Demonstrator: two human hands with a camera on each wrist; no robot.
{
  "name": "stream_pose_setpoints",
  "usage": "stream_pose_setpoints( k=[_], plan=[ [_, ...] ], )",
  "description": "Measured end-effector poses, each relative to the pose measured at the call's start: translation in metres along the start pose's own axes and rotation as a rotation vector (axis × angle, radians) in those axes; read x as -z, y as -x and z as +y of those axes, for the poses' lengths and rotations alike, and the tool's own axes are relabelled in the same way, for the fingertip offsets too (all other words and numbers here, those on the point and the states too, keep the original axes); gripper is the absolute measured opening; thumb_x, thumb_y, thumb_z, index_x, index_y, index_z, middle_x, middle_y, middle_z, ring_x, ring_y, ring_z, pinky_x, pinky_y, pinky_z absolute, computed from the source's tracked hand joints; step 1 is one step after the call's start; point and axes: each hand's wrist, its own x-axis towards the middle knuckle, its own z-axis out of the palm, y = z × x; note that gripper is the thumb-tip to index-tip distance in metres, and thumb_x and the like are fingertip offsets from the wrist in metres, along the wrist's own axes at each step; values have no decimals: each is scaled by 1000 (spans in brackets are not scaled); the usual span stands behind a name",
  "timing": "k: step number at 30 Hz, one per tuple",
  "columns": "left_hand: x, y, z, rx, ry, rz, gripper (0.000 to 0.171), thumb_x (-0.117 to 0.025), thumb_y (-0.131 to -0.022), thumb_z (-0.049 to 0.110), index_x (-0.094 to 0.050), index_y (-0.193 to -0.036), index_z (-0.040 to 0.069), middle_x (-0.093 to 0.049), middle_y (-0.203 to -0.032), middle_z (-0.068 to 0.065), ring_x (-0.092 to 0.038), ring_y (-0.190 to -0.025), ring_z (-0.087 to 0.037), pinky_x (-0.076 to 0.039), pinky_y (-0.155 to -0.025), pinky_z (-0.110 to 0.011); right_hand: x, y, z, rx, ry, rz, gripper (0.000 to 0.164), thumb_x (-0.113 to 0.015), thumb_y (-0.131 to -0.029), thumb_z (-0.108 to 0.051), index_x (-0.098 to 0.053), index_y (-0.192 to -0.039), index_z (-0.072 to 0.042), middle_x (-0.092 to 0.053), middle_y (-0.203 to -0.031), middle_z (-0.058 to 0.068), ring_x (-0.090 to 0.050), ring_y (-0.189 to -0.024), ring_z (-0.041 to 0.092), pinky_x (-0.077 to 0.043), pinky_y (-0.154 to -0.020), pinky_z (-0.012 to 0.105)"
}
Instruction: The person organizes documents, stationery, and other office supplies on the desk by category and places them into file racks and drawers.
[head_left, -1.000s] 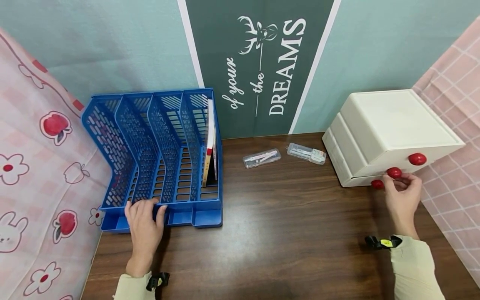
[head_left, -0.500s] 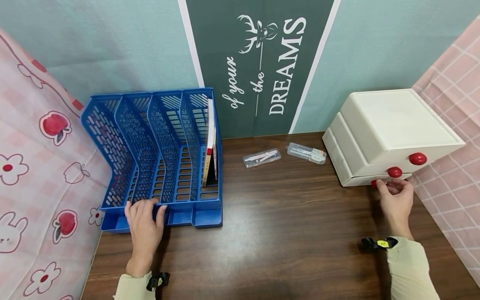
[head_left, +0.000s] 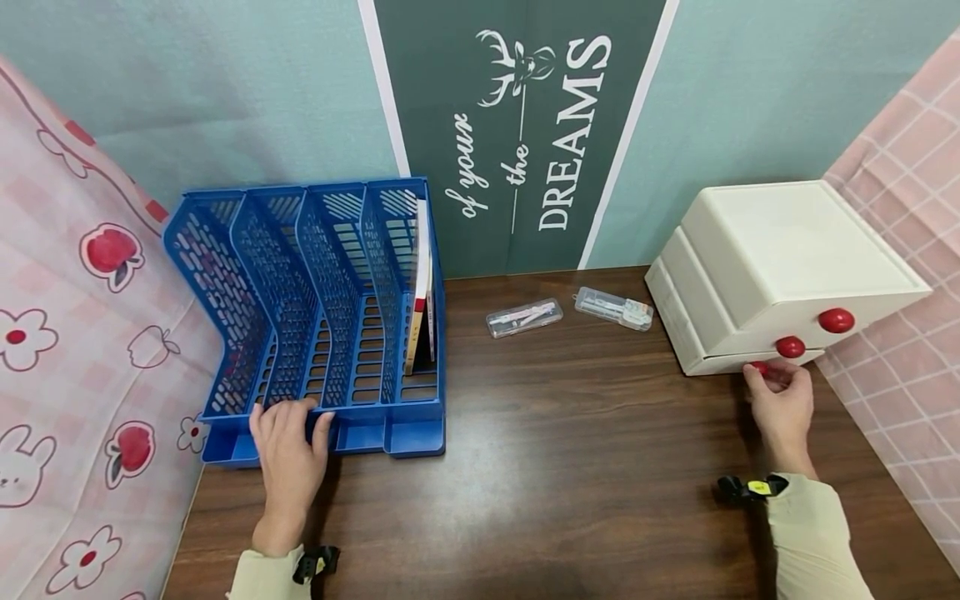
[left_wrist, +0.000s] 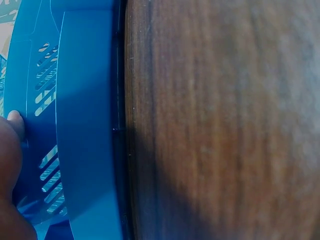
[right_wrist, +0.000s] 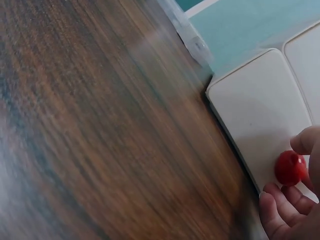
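A blue file rack (head_left: 341, 292) stands at the left, with thin books (head_left: 417, 292) upright in its rightmost slot. My left hand (head_left: 287, 450) grips its front rim, fingers hooked over the edge; in the left wrist view the thumb (left_wrist: 16, 120) lies against the blue wall. At the right is a white drawer unit (head_left: 810, 242) with three red knobs. My right hand (head_left: 783, 408) holds the lowest red knob (right_wrist: 290, 168), thumb on one side and curled fingers on the other. Fingers partly hide this knob in the head view.
Two clear plastic cases (head_left: 524, 317) with small drawing tools lie on the brown table (head_left: 570, 475) near the back wall, the other case (head_left: 613, 309) close to the drawer unit. Pink patterned cloths (head_left: 75, 350) border both sides.
My right hand has moved left and slightly down, from near the middle knob to the lowest one. The left hand and the file rack stay in place.
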Motion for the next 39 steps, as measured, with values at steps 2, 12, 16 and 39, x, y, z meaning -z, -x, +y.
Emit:
stream_pose_setpoints(
  k=[2,12,16,39],
  plan=[
    [0,0,0,-1,2,3,26,-80,-82,2,-65,-102,-5,-64,-95,-25,-51,-102,-46,-17,-114,-66,-3,1,1,-4,-35,-2,27,-69,-93,-11,-49,-105,-26,-53,-90,-11,-55,-63,-8,-47,-51,9],
    [2,0,2,5,-1,0,25,-80,-83,2,-65,-102,-5,-64,-95,-25,-51,-102,-46,-17,-114,-66,-12,3,4,39,-169,12,30,-64,-94,-1,-47,-107,-21,-49,-96,-1,-57,-64,-5,-48,-52,9],
    [3,1,1,7,-3,-3,26,-80,-83,1,-64,-103,-4,-64,-95,-25,-51,-101,-46,-17,-114,-66,-13,3,5,42,-219,10,30,-64,-93,1,-48,-107,-19,-50,-95,0,-59,-64,-3,-49,-52,10],
    [1,-1,1,24,-8,-27,24,-79,-85,3,-64,-103,-4,-64,-96,-24,-50,-103,-45,-15,-116,-65,-15,0,6,0,-333,35,30,-61,-93,5,-49,-109,-17,-52,-95,3,-60,-64,3,-51,-50,14]
  ],
)
